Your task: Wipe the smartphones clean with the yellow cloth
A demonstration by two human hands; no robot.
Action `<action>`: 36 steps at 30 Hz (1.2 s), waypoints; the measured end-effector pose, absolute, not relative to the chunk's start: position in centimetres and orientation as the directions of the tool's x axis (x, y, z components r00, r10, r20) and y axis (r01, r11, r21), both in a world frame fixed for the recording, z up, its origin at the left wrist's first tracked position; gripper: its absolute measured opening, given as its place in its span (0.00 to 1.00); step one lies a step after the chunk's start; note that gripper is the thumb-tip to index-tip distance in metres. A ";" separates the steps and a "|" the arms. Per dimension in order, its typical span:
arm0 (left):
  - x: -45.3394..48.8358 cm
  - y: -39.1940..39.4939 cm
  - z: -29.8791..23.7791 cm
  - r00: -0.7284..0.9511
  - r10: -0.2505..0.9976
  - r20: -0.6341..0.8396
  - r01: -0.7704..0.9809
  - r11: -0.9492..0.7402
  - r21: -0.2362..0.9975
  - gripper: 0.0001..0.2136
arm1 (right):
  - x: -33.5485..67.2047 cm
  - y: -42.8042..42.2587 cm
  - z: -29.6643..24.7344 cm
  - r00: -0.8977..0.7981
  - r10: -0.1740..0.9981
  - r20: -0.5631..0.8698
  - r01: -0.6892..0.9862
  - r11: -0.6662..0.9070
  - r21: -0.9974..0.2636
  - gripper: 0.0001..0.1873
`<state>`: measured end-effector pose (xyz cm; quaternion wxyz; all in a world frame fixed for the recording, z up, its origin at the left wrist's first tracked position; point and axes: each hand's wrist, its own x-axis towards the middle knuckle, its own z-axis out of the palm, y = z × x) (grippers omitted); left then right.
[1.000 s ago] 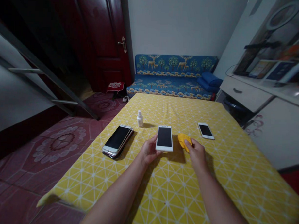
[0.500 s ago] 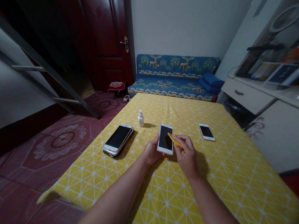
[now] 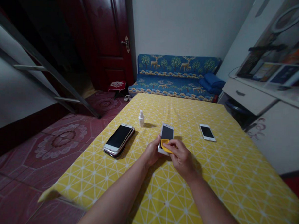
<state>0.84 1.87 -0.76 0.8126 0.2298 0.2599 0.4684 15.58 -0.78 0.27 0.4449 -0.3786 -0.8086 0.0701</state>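
A white smartphone point(image 3: 167, 132) with a dark screen is gripped by its left side in my left hand point(image 3: 153, 151), above the table. My right hand point(image 3: 182, 157) pinches a yellow cloth point(image 3: 165, 142) that lies against the lower part of the screen. Left of my hands, several phones are stacked, with a white phone point(image 3: 119, 137) on top. Beyond that stack stands a small white bottle point(image 3: 141, 119), upright and capped. Another white phone point(image 3: 207, 132) lies face up to the right of my right hand.
The yellow patterned tablecloth point(image 3: 168, 197) covers the table, its left edge hanging over the tiled floor point(image 3: 57, 144). A blue sofa point(image 3: 165, 83) is behind the table. On the right are a white desk point(image 3: 248, 96) and its cluttered top; a metal ladder point(image 3: 64, 79) leans at left.
My right hand has moved left and slightly down across the phone. The cloth now lies spread over the lower screen instead of touching its right side. My left hand still holds the phone.
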 end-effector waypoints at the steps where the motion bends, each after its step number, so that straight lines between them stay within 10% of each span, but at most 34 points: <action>1: 0.9 1.8 -0.8 0.442 0.872 -0.212 -0.625 0.469 0.625 0.21 | 15.6 -0.6 0.1 -0.292 0.680 0.673 0.572 0.688 -0.447 0.27; 21: 1.1 1.7 -1.7 0.559 0.826 0.075 -0.592 0.333 0.734 0.24 | 17.8 1.1 -1.4 0.037 0.751 0.659 0.808 0.365 -0.462 0.28; 36: 1.6 0.8 -1.2 0.567 0.823 0.047 -0.527 0.318 0.788 0.23 | 16.6 0.5 -0.4 -0.090 0.598 0.796 0.720 0.591 -0.363 0.25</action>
